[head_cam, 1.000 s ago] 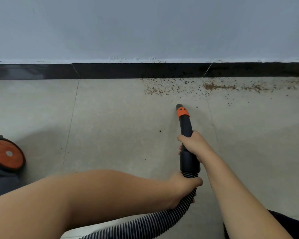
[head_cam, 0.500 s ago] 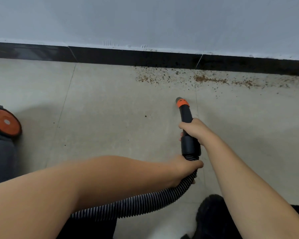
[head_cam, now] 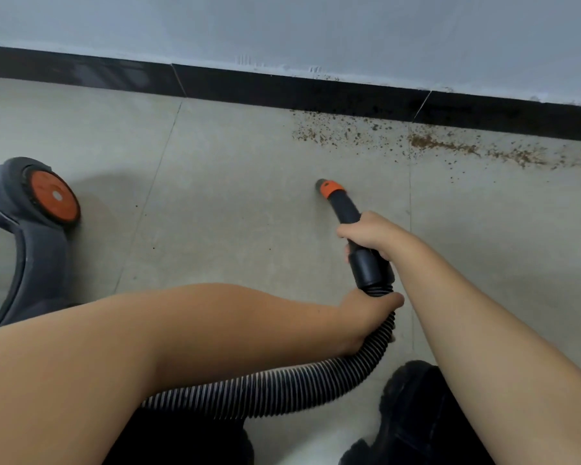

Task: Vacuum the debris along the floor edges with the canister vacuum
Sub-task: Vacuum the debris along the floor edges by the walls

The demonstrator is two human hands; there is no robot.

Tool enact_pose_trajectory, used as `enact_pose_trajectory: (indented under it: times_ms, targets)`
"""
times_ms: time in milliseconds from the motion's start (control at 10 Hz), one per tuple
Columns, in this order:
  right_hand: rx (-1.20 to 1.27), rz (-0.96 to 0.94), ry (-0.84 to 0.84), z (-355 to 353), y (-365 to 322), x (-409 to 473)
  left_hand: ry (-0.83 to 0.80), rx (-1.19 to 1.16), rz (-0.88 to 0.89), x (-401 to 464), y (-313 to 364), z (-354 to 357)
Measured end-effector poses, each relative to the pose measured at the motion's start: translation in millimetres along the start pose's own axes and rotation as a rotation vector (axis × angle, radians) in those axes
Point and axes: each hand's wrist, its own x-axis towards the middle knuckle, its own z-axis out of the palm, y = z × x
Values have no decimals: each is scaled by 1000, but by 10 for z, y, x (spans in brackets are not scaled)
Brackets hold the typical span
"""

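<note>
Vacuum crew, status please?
Right hand grips nozzle; left hand grips hose. Debris by baseboard, untouched. Nothing in the way.

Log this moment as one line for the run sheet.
right hand grips nozzle tube | left hand holds hose | nozzle short of debris by baseboard

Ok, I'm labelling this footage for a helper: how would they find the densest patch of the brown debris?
Follow the black baseboard along the wall to its right vertical seam. Just below it, on the grey tiled floor, lies a thick brown debris streak. Unlike the scattered specks left of it, it forms one solid line.
</note>
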Motion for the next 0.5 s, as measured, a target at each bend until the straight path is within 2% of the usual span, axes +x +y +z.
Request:
enact_pose_trajectory:
  times_ms: [100, 200, 300, 500]
  targets:
    - [144, 30, 160, -224, -15, 112, -34, 77, 23, 139, 243, -125]
    - [247, 51, 236, -389, -79, 213, -46, 111, 42, 174, 509, -240]
    - [242, 50, 235, -426, -204, 267, -25, 109, 50, 213, 610, -248]
    - [84, 1, 97, -237, -562, 378, 20, -35, 60, 260, 664, -383]
